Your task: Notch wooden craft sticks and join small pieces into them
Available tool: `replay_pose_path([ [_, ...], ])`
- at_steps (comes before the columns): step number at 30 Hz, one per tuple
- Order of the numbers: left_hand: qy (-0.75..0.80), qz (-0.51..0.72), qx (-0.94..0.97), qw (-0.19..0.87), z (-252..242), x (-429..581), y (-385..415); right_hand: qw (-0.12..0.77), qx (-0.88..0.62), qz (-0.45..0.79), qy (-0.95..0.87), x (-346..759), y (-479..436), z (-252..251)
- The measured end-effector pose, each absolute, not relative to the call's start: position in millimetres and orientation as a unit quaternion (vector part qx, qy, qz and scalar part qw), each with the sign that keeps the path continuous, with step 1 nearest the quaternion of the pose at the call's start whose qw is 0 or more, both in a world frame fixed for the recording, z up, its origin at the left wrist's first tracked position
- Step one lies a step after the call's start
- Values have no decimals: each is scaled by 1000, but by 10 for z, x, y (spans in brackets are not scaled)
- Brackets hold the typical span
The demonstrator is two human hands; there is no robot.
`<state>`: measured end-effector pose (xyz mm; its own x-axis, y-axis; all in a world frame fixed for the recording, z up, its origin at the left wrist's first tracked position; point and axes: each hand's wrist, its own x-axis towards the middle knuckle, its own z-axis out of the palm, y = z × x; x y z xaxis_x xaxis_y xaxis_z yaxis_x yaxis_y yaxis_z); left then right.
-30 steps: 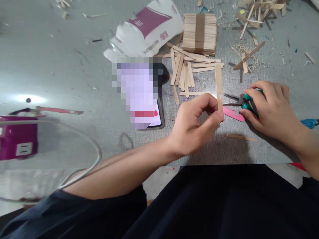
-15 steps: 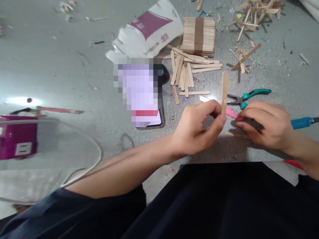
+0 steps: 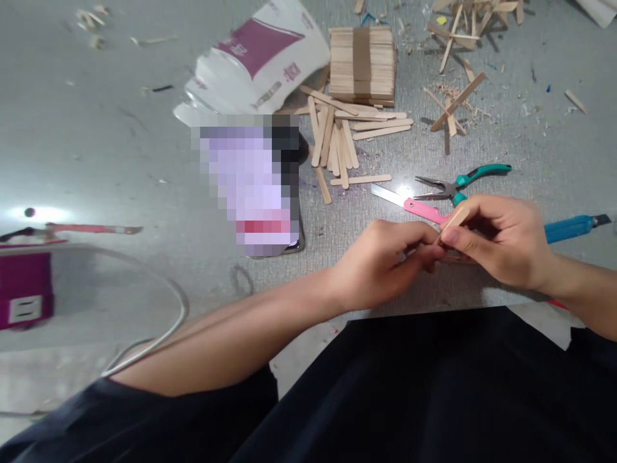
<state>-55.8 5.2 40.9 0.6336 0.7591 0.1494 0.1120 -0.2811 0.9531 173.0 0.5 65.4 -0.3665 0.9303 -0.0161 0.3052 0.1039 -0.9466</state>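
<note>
A wooden craft stick [image 3: 455, 222] is pinched between both hands, tilted, its rounded end pointing up and to the right. My left hand [image 3: 380, 263] is closed on the lower part, which its fingers mostly hide. Thumb and fingers of my right hand [image 3: 513, 241] grip the stick farther up. Just beyond the hands lies a pink folding knife [image 3: 421, 209] with its blade out to the left. Green-handled needle-nose pliers [image 3: 450, 191] rest behind it. A blue utility knife [image 3: 571, 227] lies right of my right hand. Another stick lies partly hidden beneath the hands.
Loose craft sticks [image 3: 337, 138] spread beside a banded stick bundle [image 3: 378, 64]. A crumpled plastic package [image 3: 260, 58] and a blurred-out phone [image 3: 301, 239] lie to the left. Crossed sticks [image 3: 456, 109] stand at back right. A pale cable [image 3: 180, 302] crosses near my left forearm.
The stick has gone from upright to tilted. My right hand has left the pink knife on the table and taken hold of the stick too. The view has shifted slightly right.
</note>
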Motion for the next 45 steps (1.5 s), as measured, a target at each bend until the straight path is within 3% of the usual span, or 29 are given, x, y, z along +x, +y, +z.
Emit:
replay_pose_path([
  [3,374,312,683,544,443,-544,50,226,-424,358,-801,1879,145,716],
  [5,405,336,648,551,454,-534,57,115,-402,283,-863,2036,232,776],
  [11,420,376,584,584,434,-517,91,-63,-460,157,-871,2588,310,904],
  [16,429,373,596,567,444,-502,86,24,-476,93,-874,2431,251,935],
  [20,443,370,621,530,459,-505,76,82,-399,21,-913,1953,125,742],
  [27,464,373,634,494,468,-504,25,50,-406,-53,-911,1642,82,373],
  [40,477,387,626,480,506,-493,17,-51,-513,-18,-856,1576,107,500],
  [45,475,397,625,475,503,-515,37,-62,-540,70,-836,1627,148,595],
])
